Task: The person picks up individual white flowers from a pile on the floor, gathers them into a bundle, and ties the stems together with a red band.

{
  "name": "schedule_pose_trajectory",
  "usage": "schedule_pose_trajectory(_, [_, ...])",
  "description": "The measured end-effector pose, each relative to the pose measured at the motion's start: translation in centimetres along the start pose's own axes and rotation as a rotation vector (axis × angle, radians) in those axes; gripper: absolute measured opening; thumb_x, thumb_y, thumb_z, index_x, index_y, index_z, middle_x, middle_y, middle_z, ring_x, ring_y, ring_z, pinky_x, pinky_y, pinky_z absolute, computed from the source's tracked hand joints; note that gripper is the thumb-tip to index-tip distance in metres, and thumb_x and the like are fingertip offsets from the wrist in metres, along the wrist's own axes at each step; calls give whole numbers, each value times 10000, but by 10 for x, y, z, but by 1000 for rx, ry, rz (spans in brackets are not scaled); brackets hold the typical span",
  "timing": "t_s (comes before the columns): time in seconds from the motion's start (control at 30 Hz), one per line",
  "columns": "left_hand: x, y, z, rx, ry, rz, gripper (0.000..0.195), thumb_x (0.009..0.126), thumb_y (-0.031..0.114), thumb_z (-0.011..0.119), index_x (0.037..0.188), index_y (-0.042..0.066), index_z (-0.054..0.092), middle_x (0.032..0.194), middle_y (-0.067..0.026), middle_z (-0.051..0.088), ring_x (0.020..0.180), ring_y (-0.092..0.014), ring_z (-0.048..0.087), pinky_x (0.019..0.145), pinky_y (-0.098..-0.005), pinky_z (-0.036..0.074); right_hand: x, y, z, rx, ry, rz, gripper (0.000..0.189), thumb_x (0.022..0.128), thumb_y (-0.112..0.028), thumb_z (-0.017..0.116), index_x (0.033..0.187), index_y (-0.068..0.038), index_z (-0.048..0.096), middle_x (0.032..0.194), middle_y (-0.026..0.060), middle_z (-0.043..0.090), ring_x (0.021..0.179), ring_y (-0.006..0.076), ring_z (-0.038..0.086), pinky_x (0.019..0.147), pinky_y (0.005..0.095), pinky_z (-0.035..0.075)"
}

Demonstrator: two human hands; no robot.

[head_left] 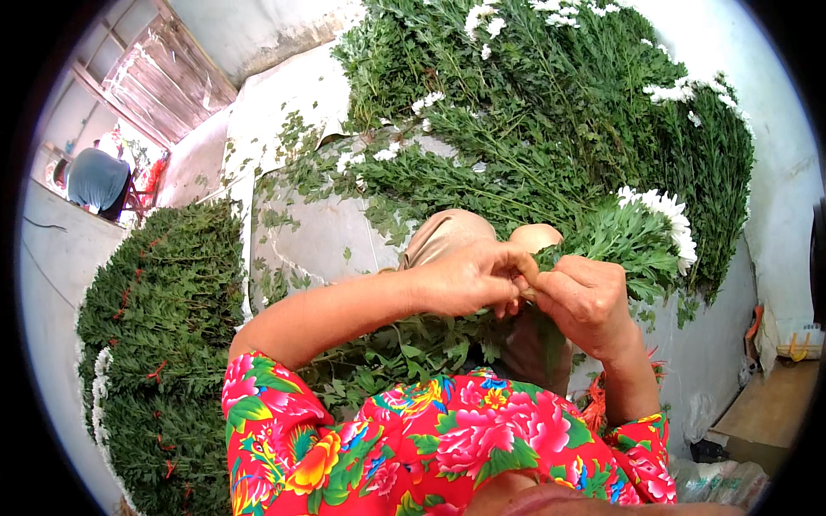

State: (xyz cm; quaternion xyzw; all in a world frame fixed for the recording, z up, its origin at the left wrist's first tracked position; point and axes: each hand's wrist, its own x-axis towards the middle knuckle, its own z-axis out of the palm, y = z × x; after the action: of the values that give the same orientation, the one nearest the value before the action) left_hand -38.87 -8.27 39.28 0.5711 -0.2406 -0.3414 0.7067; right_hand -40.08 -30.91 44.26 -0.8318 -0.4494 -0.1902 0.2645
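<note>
My left hand [474, 277] and my right hand [584, 297] meet above my lap, fingertips touching. Both have curled fingers pinched around a small thin piece [529, 294], mostly hidden; I cannot tell if it is a tie or a stem. Just under the hands lies a bunch of chrysanthemums [623, 238] across my lap. Its white flower heads [674, 222] point right, past my right hand. Leafy stems [406, 355] extend to the lower left beneath my left forearm. Red ties [597, 403] hang by my right forearm.
Loose chrysanthemum stems [516, 122] are heaped ahead and right. Bundles with red ties [161, 322] are stacked at left. Fallen leaves litter the tiled floor [322, 226]. A cardboard box [765, 406] stands at right. A person [97, 177] sits bent over near the doorway.
</note>
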Motion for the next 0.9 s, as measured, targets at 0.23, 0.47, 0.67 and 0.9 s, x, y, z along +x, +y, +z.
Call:
schedule_pose_trajectory(0.23, [1,-3,25,57,344,-31,72,965,59,664,995,-1,690,865,-60,724,742,-135,722,550,-251,548,12,-9,1,266,61,326,179,810,-62,756,966,-45,669,796,107,636,604,256,626,504,332,482])
schedule_pose_trajectory(0.47, [3,-10,12,-85,309,76,86,980,81,678,943,8,649,879,-104,737,799,-186,762,539,-246,552,-15,-1,-2,359,-130,425,118,875,-32,691,986,5,680,872,163,684,786,345,687,710,398,542])
schedule_pose_trajectory(0.67, [-1,-16,2,-201,368,22,171,928,59,749,856,32,596,840,-107,726,749,-203,763,505,-234,543,-26,-9,-3,415,-242,334,85,854,-45,714,930,-18,689,829,143,674,765,325,685,678,385,540])
schedule_pose_trajectory(0.9, [5,-2,7,-23,289,36,163,925,3,721,838,27,585,851,-111,718,780,-201,762,521,-243,552,3,-15,0,150,131,190,308,789,38,681,1086,-37,652,965,134,665,846,346,692,698,388,569])
